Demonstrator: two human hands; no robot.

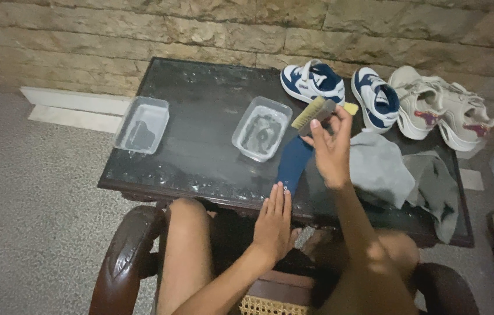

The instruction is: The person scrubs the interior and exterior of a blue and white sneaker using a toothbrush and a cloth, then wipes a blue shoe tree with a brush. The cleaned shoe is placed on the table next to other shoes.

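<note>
— What do the hands hold?
— The right hand point(331, 149) grips a brush point(317, 111); the left hand point(274, 220) lies flat, fingers open, on the near end of a blue insole point(292, 160).
— And around them?
— Two tubs point(261, 128) at nine o'clock, four shoes point(375, 96) at one, a grey cloth point(381, 169) at three, on a wet dark table point(200, 99) by a stone wall point(200, 29).

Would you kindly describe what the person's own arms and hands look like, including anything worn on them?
Both arms are bare up to the frame's edge: no sleeves, gloves, watch or bracelets show. The left hand and right hand carry no rings that I can make out. Fingernails look short and unpainted, though the dim light hides finer detail.
</note>
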